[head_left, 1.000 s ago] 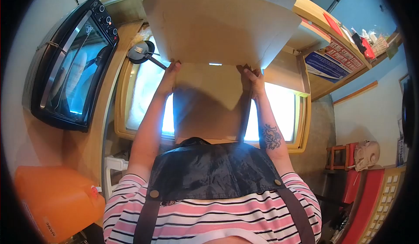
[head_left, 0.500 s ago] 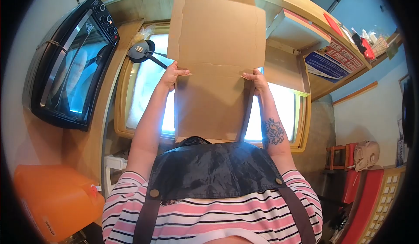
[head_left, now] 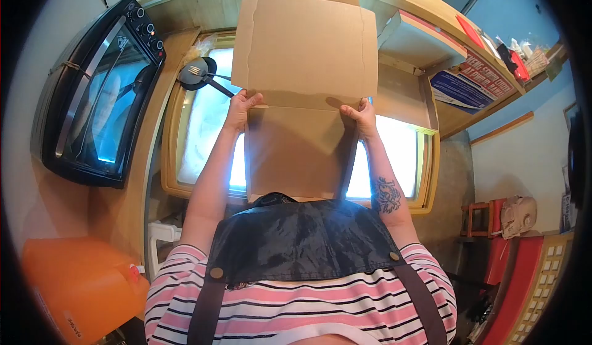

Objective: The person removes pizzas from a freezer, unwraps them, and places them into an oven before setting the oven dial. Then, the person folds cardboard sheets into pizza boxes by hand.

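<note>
A brown cardboard box (head_left: pixel 302 147) lies open in front of my apron, its lid (head_left: pixel 305 52) tilted back on the far side, with flaps along the lid's edges. My left hand (head_left: pixel 242 109) grips the box's left side near the lid fold, thumb on the inside. On the opposite side my right hand (head_left: pixel 361 117) holds the right corner at the same fold, its thumb pointing inward. The fingers behind the cardboard are partly hidden. Nothing is visible inside the box.
A black toaster oven (head_left: pixel 102 92) stands at the left, above an orange container (head_left: pixel 86 286). Black utensils and a fork (head_left: pixel 196 71) rest beside the brightly lit glass panel (head_left: pixel 206 123). Shelves with an open carton (head_left: pixel 419 46) and printed signs (head_left: pixel 472 83) line the right.
The lid has swung down and away from its raised position, showing its full inner face. Both hands remain at the fold, with slight shifts of the fingers.
</note>
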Available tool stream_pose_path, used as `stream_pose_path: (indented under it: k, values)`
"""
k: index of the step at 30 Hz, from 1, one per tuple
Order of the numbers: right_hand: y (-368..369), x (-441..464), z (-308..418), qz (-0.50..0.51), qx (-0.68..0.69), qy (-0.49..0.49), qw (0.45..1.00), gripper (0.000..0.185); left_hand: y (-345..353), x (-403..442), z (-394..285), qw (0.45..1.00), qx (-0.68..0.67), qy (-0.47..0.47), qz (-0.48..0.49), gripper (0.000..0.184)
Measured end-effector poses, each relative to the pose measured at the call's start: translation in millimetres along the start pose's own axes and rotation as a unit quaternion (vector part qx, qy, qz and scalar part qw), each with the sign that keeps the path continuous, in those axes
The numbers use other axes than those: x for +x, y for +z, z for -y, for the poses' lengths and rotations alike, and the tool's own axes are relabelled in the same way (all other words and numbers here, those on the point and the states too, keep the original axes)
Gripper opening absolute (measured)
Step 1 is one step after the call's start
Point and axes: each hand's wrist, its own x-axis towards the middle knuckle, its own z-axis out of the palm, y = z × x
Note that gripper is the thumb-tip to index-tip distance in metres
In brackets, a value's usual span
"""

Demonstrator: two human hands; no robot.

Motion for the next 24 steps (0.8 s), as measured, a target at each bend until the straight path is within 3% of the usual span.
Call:
stream_pose_path:
  k: [3,7,9,13,14,16,18,19,21,24]
  values:
    - [-2,-3,7,0.022,-0.026,0.028,0.999,0.05,-1,-2,4,0.999,-0.033,0.016,0.005,0.049]
    - [2,-8,-1,0.006,-0.004,-0.024,1.0,0.039,8,-8,6,0.998,-0.043,0.033,-0.029,0.042]
    - [-1,-12,-7,-0.009,-0.029,-0.027,0.999,0.032,27,-12,5,0.97,0.028,0.205,-0.128,0.039]
    - [-17,-15,-28,-0.02,0.01,-0.02,1.0,0.03,-17,-4,34,0.964,0.16,0.203,-0.06,0.035]
    - [-23,-15,-33,-0.011,-0.013,-0.016,1.0,0.031,-20,-5,35,0.975,0.189,0.097,-0.061,0.033]
    - [-41,-14,-47,0.019,-0.075,0.008,0.997,0.037,-28,-5,43,0.98,0.196,0.02,-0.02,0.032]
    - [-48,-19,-55,0.021,-0.032,-0.037,0.999,0.044,-13,-10,38,0.986,0.113,0.102,0.063,0.031]
    - [-51,-23,-52,0.025,-0.034,-0.057,0.997,0.044,-9,-20,17,0.989,-0.005,0.007,0.146,0.032]
    - [-56,-31,-41,0.038,-0.061,-0.095,0.993,0.044,21,-31,-1,0.99,-0.105,0.028,0.091,0.031]
    - [-65,-37,-20,0.055,-0.109,-0.153,0.981,0.045,22,-33,-3,0.992,-0.106,0.017,0.06,0.031]
